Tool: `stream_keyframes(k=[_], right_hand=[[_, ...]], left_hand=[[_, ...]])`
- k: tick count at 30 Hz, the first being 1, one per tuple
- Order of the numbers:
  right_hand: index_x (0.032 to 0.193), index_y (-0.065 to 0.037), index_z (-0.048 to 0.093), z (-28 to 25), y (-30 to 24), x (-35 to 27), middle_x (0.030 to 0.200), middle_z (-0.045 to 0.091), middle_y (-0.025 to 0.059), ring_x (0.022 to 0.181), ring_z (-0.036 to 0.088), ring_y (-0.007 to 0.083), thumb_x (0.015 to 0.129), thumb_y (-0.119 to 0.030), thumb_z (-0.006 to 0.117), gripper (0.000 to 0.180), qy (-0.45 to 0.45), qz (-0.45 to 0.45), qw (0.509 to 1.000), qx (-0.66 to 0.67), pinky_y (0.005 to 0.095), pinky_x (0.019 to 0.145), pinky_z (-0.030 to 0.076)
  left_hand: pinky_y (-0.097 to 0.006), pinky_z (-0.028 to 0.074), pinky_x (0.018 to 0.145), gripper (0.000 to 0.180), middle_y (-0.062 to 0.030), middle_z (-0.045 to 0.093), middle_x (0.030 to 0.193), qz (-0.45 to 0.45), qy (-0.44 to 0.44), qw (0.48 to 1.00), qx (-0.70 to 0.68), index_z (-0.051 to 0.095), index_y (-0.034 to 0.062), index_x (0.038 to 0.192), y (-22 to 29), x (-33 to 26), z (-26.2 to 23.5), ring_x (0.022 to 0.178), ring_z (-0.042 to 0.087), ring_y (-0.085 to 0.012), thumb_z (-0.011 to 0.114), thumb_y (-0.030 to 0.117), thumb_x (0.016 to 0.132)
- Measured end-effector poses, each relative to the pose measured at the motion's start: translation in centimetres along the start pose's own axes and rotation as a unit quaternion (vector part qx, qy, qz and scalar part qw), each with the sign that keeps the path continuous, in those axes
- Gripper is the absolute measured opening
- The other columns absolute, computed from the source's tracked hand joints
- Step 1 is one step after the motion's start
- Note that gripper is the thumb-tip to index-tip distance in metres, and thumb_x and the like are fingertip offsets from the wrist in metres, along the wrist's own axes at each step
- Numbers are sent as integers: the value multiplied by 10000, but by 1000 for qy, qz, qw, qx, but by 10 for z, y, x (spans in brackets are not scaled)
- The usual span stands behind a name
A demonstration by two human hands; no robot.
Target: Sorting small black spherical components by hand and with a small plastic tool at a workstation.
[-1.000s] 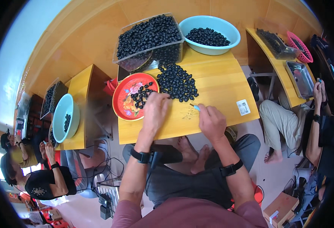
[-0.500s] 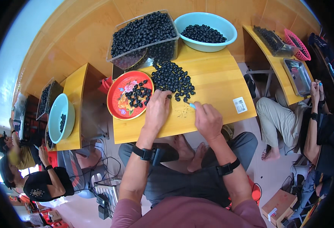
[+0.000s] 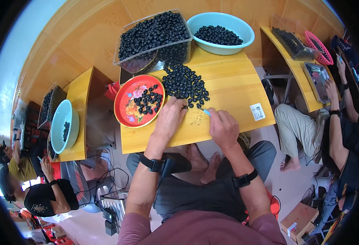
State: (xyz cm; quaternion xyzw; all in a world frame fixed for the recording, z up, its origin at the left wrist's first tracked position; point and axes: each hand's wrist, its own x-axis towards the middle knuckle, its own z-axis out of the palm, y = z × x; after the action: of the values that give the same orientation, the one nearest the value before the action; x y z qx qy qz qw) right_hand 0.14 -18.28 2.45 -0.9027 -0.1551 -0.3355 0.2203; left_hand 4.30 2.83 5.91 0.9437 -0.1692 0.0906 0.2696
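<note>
Hold one dark berry (image 3: 184, 107) under the left hand (image 3: 169, 118), fingers curled. Keep the right hand (image 3: 223, 127) gripping the small blue tool (image 3: 206, 111) near the pile (image 3: 184, 83).

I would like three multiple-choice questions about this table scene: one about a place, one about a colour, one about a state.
1. Where does the red plate lie?
A. left of the loose pile of dark berries
B. inside the teal bowl
C. on the floor

2. What colour is the small tool in the right hand?
A. yellow
B. light blue
C. black

3. How is the clear plastic bin?
A. empty
B. upside down
C. heaped with dark berries

Answers: 1 A, the plate sits at the table's left end beside the pile. 2 B, a light blue tip shows at the fingers. 3 C, berries fill it to the rim.
</note>
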Motion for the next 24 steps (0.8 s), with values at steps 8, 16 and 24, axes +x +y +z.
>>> stream_keyframes(k=[8,16,24], right_hand=[[1053,-72,711,0,-1,1,735,549,58,688,633,239,866,-63,674,191,0,-8,1000,-21,388,609,528],[1051,-74,710,2,0,-1,737,554,60,689,635,239,869,-79,671,186,0,-7,1000,-18,388,610,529],[1021,-78,696,1,1,0,739,551,59,685,632,240,862,-78,667,161,-2,-5,1000,-17,389,601,526]], left_hand=[[-427,556,778,243,-167,676,990,15,49,999,1,737,5,1063,-2,-6,12,853,684,-328,826,97,856],[-312,540,687,200,-86,684,945,-149,81,949,-266,748,-18,1029,21,-25,36,762,673,-151,825,2,845],[-222,525,758,176,-18,664,965,-161,129,901,-382,727,-28,1060,29,-31,55,811,621,-66,796,-33,897]])
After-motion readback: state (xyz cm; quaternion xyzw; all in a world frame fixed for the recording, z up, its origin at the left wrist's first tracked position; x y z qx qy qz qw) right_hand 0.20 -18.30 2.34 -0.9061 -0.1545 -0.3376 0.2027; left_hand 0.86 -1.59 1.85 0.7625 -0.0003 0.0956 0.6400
